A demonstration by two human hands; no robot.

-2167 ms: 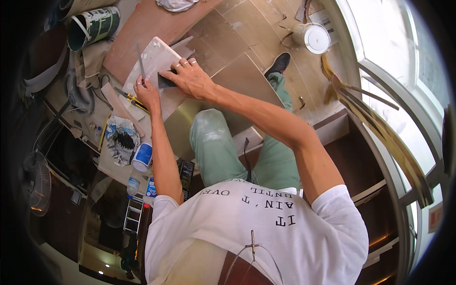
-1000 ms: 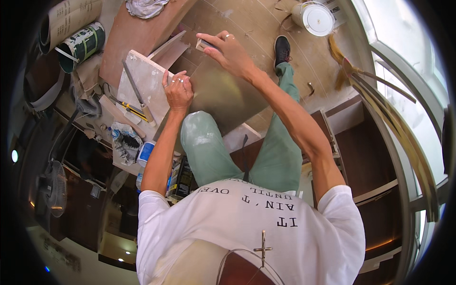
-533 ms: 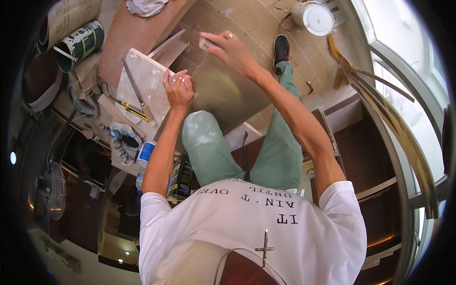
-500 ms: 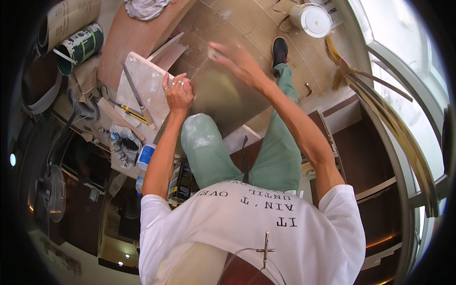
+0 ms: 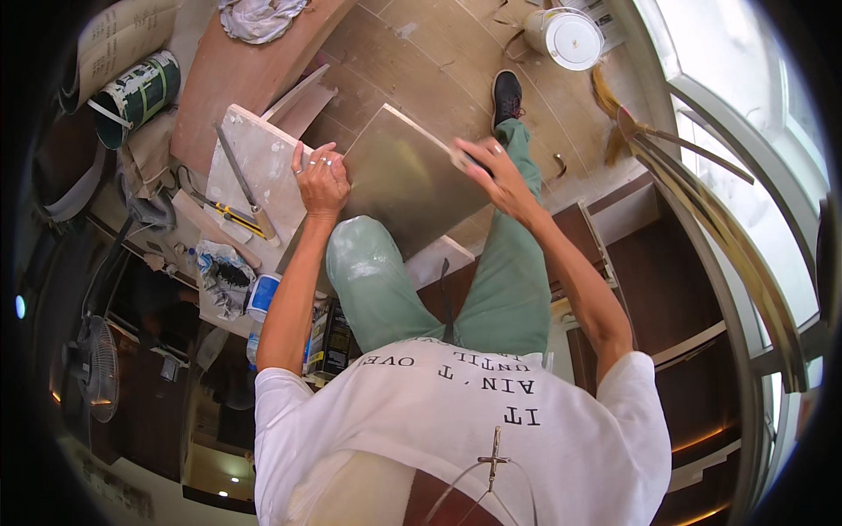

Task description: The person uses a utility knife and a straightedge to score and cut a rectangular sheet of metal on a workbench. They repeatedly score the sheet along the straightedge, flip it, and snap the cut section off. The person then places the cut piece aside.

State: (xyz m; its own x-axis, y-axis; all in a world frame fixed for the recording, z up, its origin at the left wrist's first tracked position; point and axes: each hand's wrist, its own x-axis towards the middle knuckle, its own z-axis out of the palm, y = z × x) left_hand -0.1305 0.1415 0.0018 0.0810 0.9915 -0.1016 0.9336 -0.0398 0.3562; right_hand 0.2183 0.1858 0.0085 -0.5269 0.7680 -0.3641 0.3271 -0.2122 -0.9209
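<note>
A flat, greyish-olive panel (image 5: 399, 175) with a pale raw edge leans between my knees. My left hand (image 5: 323, 181), rings on its fingers, is closed on the panel's left edge, beside a plaster-spotted board (image 5: 239, 162). My right hand (image 5: 502, 175) pinches a small pale block (image 5: 457, 159) against the panel's far edge, near its right corner. Motion blurs that hand slightly, and the fingers partly cover the block. Left of my left hand, a long file with a wooden handle (image 5: 239, 167) lies on the spotted board, with a yellow utility knife (image 5: 235, 216) beside it.
At the left, a paint-smeared green bucket (image 5: 140, 98) lies tipped. A white-lidded bucket (image 5: 572, 39) stands on the tiled floor (image 5: 421, 61) at the far right. A crumpled cloth (image 5: 259, 17) lies on a curved wooden board (image 5: 232, 96). Trim strips (image 5: 719, 237) lean at the right.
My right hand has moved right and nearer along the panel's far edge, from its far left corner toward its right corner. My left hand keeps its hold.
</note>
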